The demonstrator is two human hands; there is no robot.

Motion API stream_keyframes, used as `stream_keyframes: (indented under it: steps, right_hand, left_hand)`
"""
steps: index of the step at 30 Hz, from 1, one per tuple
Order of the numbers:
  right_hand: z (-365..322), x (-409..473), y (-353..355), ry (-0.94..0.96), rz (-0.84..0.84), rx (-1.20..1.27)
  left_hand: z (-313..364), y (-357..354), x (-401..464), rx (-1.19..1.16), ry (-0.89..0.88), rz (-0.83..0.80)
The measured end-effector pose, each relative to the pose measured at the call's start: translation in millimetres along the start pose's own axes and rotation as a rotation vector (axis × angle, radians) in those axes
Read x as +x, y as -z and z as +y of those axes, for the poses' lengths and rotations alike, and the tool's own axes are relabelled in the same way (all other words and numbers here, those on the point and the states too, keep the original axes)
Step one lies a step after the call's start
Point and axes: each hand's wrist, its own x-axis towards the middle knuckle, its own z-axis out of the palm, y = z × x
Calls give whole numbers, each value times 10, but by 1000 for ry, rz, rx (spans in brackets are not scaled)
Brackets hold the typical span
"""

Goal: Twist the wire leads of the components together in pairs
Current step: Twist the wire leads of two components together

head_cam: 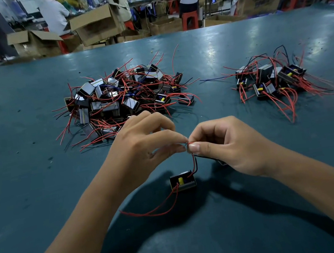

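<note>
- The teal desk (237, 54) carries everything I work on.
- A big heap of components (124, 98), black blocks tangled in red leads, lies at eleven o'clock from my hands.
- A smaller heap (272, 79) sits at one o'clock, well apart from the big one.
- My left hand (142, 142) has its fingers curled, thumb and forefinger pinching the wire tips (188, 144).
- My right hand (223, 146) meets it tip to tip, pinching the same red and black leads.
- One component (183, 180) lies at six o'clock below my fingers, those two leads rising from it.
- Its other red leads (151, 212) trail toward seven o'clock.
</note>
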Motion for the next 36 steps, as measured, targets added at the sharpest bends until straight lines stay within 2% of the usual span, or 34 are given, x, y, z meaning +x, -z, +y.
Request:
stream_keyframes:
  steps: [8, 14, 17, 20, 25, 33, 36]
  right_hand:
    - [16, -2, -13, 15, 20, -36]
    - [-8, -27, -24, 51, 75, -163]
    - [-9, -39, -40, 102, 126, -246]
    - [-5, -37, -48, 173, 166, -326]
    - [3, -36, -71, 213, 175, -430]
    - [62, 1, -47, 55, 222, -161]
    - [70, 14, -60, 42, 225, -120]
  left_hand:
    - [4, -1, -5, 7, -26, -15]
    - [52, -29, 7, -92, 36, -25]
    - [118, -39, 8, -307, 197, -68]
    - [207, -72, 27, -541, 475, -94]
    - [309, -160, 79, -925, 913, -36]
    - [204, -165, 31, -917, 808, -100]
    - [201, -199, 21, -815, 749, -37]
